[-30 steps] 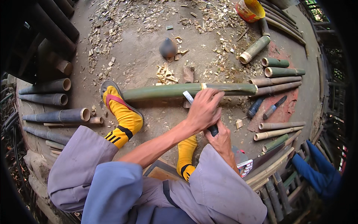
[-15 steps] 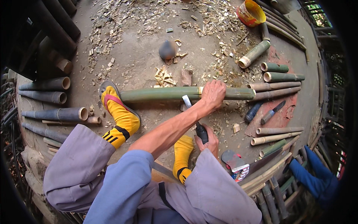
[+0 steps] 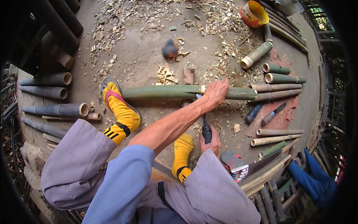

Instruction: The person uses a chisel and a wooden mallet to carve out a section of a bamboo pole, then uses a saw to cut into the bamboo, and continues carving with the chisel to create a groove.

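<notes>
A green bamboo pole (image 3: 160, 92) lies crosswise on the ground in front of me, its left end against my sandalled left foot (image 3: 119, 106). A narrow split shows along it, left of a pale ring at the joint. My left hand (image 3: 217, 92) grips the pole just right of that ring. Below it, my right hand (image 3: 213, 142) is closed around the black handle of a chisel (image 3: 206, 130). The chisel's blade points up at the pole's near side, partly hidden behind my left forearm; I cannot tell whether it touches. A wooden block (image 3: 188, 75) shows beneath the pole.
Cut bamboo tubes (image 3: 52, 110) lie at the left, and more bamboo pieces (image 3: 285, 78) at the right. A knife (image 3: 274, 114) rests on a reddish sheet. Farther off are a red-yellow bucket (image 3: 253, 15), a dark rounded object (image 3: 169, 48) and scattered wood chips (image 3: 126, 16).
The chisel has swung from pointing up-left to nearly upright, its blade moving right toward the pole behind my forearm. My left hand stays on the pole.
</notes>
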A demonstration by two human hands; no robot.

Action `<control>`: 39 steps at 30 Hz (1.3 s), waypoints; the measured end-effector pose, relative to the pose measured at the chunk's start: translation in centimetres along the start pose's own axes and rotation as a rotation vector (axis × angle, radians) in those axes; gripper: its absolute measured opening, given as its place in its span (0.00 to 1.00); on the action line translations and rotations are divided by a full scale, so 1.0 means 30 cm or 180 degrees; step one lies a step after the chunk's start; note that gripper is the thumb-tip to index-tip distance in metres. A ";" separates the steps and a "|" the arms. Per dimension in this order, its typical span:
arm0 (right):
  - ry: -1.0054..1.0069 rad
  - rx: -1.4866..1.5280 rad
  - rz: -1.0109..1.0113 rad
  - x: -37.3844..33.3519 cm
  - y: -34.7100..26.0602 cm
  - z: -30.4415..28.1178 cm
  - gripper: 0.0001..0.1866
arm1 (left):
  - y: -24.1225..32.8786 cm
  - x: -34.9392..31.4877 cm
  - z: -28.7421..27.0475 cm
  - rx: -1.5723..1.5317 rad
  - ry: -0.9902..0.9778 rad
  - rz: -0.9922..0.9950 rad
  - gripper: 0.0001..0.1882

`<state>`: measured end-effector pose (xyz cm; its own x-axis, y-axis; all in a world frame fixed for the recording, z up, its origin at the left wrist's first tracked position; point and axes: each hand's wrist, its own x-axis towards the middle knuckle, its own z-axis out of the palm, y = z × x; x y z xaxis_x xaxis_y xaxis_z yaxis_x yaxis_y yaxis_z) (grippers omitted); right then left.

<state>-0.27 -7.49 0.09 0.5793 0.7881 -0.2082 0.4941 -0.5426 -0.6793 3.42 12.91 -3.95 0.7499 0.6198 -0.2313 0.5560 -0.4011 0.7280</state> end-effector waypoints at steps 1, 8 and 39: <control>0.0035 -0.0056 0.0082 0.001 -0.010 -0.007 0.25 | 0.025 0.001 0.003 -0.0029 -0.0037 0.0089 0.05; -0.0526 0.0369 0.0223 0.083 -0.076 0.088 0.27 | 0.018 -0.012 -0.011 0.0234 -0.0309 0.0197 0.07; -0.1786 0.2969 0.1446 -0.002 -0.098 0.277 0.07 | 0.075 -0.007 -0.029 0.0146 -0.0386 -0.0400 0.08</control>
<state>-7.16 -3.53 -3.75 0.0987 0.7210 -0.6858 -0.4839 -0.5675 -0.6662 4.21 12.46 -1.71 0.7096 0.5823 -0.3967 0.6618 -0.3577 0.6589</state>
